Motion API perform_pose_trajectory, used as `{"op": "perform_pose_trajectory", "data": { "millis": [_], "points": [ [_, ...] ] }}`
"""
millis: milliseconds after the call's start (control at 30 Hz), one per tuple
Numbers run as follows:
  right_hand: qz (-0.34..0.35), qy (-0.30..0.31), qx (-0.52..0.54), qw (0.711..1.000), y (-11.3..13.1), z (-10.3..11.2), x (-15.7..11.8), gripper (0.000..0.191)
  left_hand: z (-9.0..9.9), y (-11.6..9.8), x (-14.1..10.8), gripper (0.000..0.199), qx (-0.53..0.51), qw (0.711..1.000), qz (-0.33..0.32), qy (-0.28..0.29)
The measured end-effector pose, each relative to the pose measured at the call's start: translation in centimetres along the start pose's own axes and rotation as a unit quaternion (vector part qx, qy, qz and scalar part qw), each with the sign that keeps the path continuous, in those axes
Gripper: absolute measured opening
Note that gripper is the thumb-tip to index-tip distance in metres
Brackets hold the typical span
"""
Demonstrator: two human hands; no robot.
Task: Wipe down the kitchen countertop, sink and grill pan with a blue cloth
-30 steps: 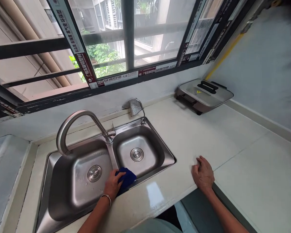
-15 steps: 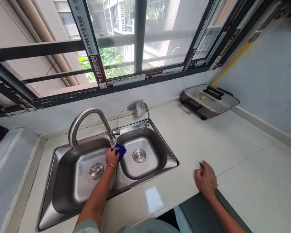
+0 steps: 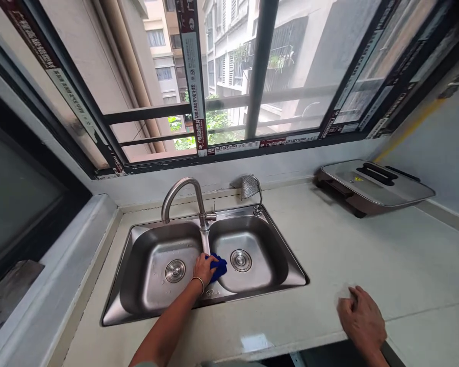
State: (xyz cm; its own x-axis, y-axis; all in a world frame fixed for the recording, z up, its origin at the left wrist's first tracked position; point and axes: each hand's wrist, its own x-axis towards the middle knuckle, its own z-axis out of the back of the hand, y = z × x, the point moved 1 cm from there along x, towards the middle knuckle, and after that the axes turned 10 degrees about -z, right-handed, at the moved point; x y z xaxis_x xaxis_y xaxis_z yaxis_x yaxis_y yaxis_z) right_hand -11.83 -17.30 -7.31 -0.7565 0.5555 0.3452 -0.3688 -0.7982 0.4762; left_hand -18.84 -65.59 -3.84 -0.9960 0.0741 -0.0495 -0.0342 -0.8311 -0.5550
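My left hand (image 3: 203, 267) grips a blue cloth (image 3: 218, 267) and presses it on the divider between the two basins of a steel double sink (image 3: 137, 311). A thin bracelet circles that wrist. The curved faucet (image 3: 181, 196) rises just behind the hand. My right hand (image 3: 361, 320) rests palm down, fingers curled, on the pale countertop (image 3: 367, 250) near its front edge, holding nothing.
A grey mesh scrubber (image 3: 248, 186) hangs on a small hook behind the right basin. A lidded electric pan (image 3: 375, 186) sits at the back right by the wall. A large barred window (image 3: 229, 76) runs behind the sink. A raised ledge (image 3: 49, 285) borders the left side.
My left hand moved the cloth from the sink's front rim up the divider toward the faucet base, then back toward the middle. The view shifted left and back; my right hand stayed on the counter.
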Motion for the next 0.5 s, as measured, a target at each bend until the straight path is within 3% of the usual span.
{"op": "perform_pose_trajectory", "data": {
  "millis": [267,500],
  "points": [
    [-0.020,0.034,-0.019,0.999,0.3,0.8,-0.2,0.053,0.8,1.9,-3.8,0.029,-0.112,0.992,-0.034,0.044],
    [-0.074,0.073,-0.042,0.994,0.8,1.4,-0.1,0.053,-0.3,2.7,-3.4,0.028,-0.147,0.989,0.017,-0.010]
  ]
}}
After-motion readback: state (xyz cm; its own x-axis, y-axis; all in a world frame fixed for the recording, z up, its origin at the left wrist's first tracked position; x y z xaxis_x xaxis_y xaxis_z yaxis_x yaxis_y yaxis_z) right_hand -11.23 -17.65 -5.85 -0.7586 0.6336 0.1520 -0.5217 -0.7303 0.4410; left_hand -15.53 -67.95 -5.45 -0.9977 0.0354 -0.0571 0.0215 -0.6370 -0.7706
